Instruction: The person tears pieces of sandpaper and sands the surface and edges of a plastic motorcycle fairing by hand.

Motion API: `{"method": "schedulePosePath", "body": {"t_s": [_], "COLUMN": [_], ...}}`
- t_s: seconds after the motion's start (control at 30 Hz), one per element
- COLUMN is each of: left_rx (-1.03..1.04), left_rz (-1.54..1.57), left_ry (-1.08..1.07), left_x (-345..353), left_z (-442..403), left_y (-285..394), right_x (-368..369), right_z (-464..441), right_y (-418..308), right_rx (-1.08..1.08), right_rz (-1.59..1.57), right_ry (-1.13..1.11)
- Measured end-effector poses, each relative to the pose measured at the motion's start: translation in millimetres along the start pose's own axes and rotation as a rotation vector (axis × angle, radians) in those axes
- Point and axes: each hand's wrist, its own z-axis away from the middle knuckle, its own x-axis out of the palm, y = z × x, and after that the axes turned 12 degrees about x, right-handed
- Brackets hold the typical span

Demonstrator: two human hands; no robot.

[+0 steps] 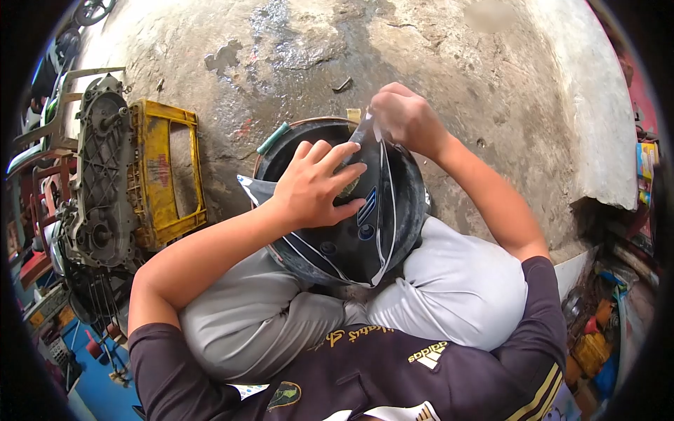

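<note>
A black bucket (408, 231) with a wire handle and a teal grip stands between my knees. Across its opening lies a dark panel (358, 245) with pale edges, a blue striped mark and round fittings. My left hand (319, 184) rests on the panel's upper left part with its fingers spread. Over the bucket's far right rim, my right hand (404, 118) is closed at the panel's narrow upper tip, slightly blurred.
A yellow crate (149, 210) stands on its side at the left, beside a grey metal engine casing (105, 168). The concrete floor (449, 56) is wet in places. Assorted clutter (593, 351) lies at the lower right, near a raised concrete edge (597, 105).
</note>
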Motion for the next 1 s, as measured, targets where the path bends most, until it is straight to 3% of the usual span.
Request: {"method": "schedulePosePath", "body": {"t_s": [0.1, 0.2, 0.33, 0.5, 0.57, 0.8, 1.0], "left_rx": [-0.001, -0.002, 0.014, 0.031, 0.126, 0.005, -0.205], "left_rz": [-0.006, -0.003, -0.025, -0.067, -0.094, -0.075, 0.216], "left_ry": [-0.008, -0.011, -0.011, -0.021, -0.084, 0.037, 0.185], "left_x": [-1, -2, -2, -25, -47, -137, -193], "left_z": [1, 1, 2, -3, -7, -27, -21], "left_y": [-2, -2, 2, 12, 15, 55, 120], "right_x": [1, 0, -27, -69, -89, -170, -212], "right_z": [1, -4, -3, 24, 40, 85, 95], "right_y": [-21, 7, 14, -25, -44, -113, -181], "right_rx": [-0.094, -0.105, 0.289, 0.387, 0.4, 0.419, 0.301], "right_rz": [-0.001, 0.019, 0.05, -0.009, -0.007, -0.077, -0.142], "right_ry": [-0.018, -0.021, 0.055, 0.292, 0.314, 0.399, 0.47]}}
